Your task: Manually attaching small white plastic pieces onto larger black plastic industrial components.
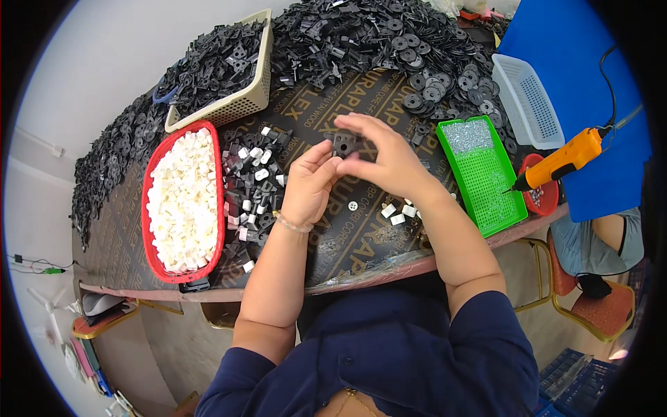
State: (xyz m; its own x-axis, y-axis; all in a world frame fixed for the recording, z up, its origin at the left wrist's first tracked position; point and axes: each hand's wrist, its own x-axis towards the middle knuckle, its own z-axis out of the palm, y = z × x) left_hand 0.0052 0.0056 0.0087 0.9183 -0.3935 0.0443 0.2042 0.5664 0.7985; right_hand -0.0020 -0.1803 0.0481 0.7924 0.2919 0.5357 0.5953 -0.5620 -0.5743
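A small black plastic block with holes [344,144] is between my hands above the middle of the table. My left hand [310,182] pinches its left side with thumb and fingers. My right hand [392,161] curves around its right side, the fingers stretched over the top and the slightly blurred thumb below, with a gap between them. Below the hands, a white round button-like disc [353,206] lies on the dark table. Several white caps with metal bits [397,219] lie near my right forearm.
At left stands a red basket of white caps [184,201], beside black parts with white caps [260,174]. Behind are a beige basket [260,87] and heaped black discs [417,55]. At right: green tray of screws [497,201], orange electric screwdriver [563,160], red bowl [545,198], white basket [528,104].
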